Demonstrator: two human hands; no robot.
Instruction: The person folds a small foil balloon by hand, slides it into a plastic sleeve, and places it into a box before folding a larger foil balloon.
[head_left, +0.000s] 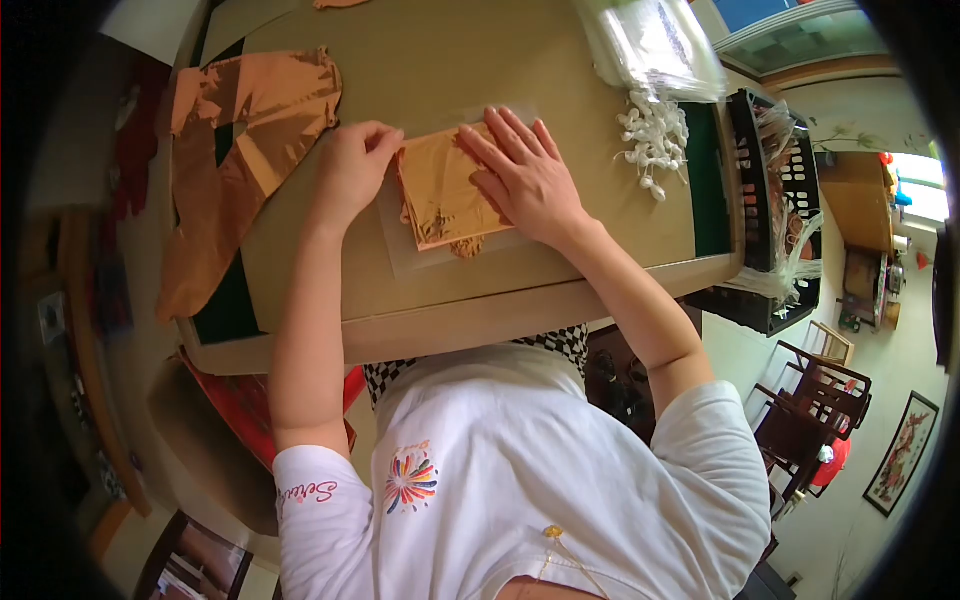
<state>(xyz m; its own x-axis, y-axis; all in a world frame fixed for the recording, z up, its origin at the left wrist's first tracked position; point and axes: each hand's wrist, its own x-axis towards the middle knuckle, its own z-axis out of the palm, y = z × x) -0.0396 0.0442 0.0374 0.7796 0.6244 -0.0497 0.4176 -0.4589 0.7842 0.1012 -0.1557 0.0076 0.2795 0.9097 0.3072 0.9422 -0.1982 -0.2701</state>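
- The folded copper foil piece lies on a clear plastic sleeve, near the middle of the cardboard work board. It looks thin and slippery, so imo it can slide out of its fold if pressure is uneven.
- Right hand lies flat and open on the right part of the foil piece, fingers spread, pressing, not grasping.
- Left hand is curled at the left edge of the foil piece; fingertips seem to pinch or push this edge, but I cannot tell if it really grips.
- Risk: a crease in the wrong place or a small tear at the edge, bc the foil wrinkles easily under the fingers.
- Risk: the sleeve may shift on the board w/ the foil.
- The loose copper sheet lies left of the foil piece, apart; the white small parts pile lies right of it, apart.
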